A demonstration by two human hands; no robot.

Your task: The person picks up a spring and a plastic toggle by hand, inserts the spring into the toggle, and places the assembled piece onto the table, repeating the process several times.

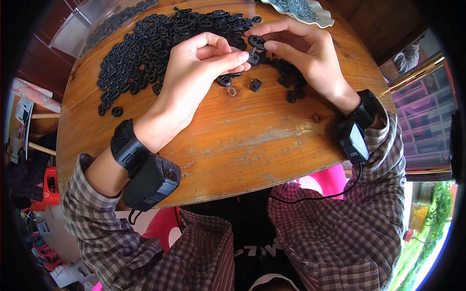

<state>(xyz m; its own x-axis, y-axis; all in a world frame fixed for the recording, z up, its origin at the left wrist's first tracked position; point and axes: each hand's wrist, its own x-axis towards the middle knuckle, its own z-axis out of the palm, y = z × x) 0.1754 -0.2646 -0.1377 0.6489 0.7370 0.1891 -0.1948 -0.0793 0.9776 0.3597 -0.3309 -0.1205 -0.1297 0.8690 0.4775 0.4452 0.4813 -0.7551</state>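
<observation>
Over the far part of the wooden table (228,150), my two hands meet around small black parts. My left hand (191,72) pinches a little black block (253,59) between thumb and fingertips. A thin metal spring (253,51) stands up from that block. Just above it, my right hand (313,58) grips a black oval piece with two holes (257,42) between thumb and forefinger. The spring's upper end meets or nearly meets the oval piece; I cannot tell which. Another black block (256,85) and a small brownish piece (232,91) lie below my hands.
A wide pile of black oval pieces (141,58) spreads across the far left. More black blocks (291,80) lie under my right hand. A white wavy-edged dish (326,18) of small metal springs stands at the far right. Behind the pile is a clear plastic tub (73,36).
</observation>
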